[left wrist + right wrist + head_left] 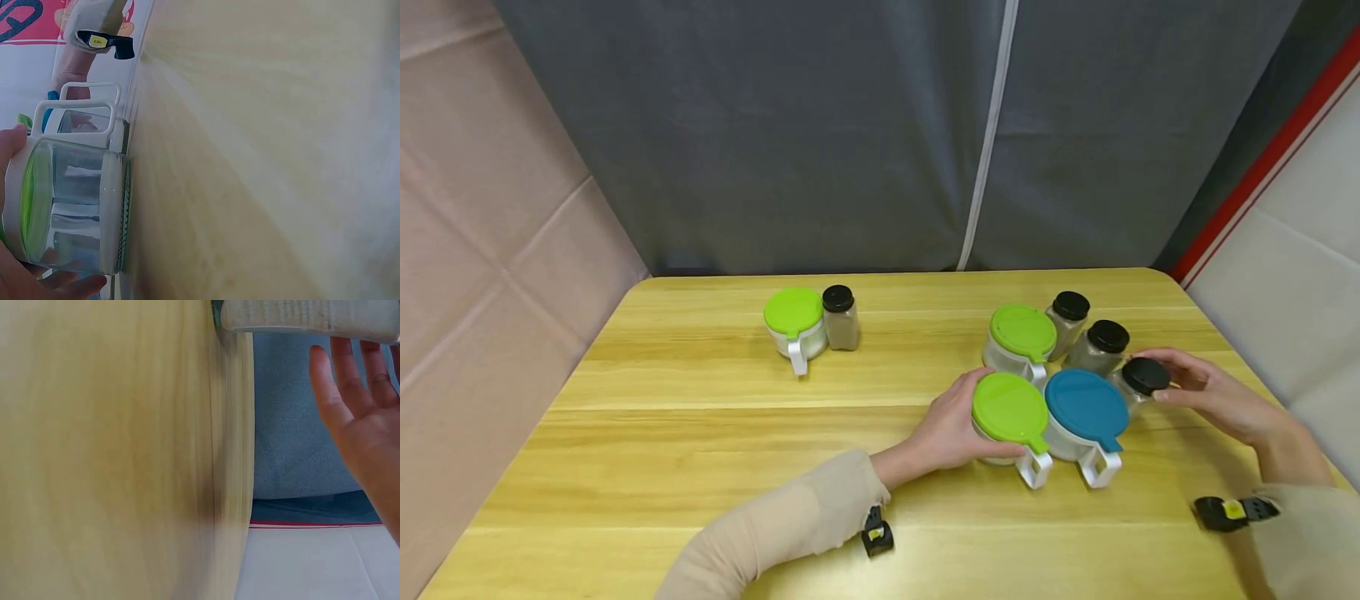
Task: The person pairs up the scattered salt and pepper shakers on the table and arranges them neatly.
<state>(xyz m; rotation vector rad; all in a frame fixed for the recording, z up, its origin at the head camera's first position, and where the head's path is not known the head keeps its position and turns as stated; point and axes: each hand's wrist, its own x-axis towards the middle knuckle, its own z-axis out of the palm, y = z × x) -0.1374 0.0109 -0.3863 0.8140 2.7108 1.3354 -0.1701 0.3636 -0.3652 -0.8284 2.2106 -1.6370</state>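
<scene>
On the right half of the table, my left hand [951, 421] curls its fingers and thumb round a round glass jar [1009, 408] with a green lid and white handle. The left wrist view shows this clear glass jar [75, 206] side-on. Touching it on the right is a blue-lidded jar [1086, 408]. My right hand [1217, 392] is at a small black-lidded jar [1142, 379], thumb and forefinger on either side of its lid. In the right wrist view its fingers [353, 394] are fairly straight beside the jar's wall [312, 315]; the thumb is hidden there.
Behind stand another green-lidded jar [1022, 333] and two black-lidded jars, one at the back [1066, 321] and one in the middle [1097, 346]. Farther left, a green-lidded jar [793, 321] stands beside a black-lidded jar [841, 321]. A grey curtain [820, 142] hangs behind the table [700, 442].
</scene>
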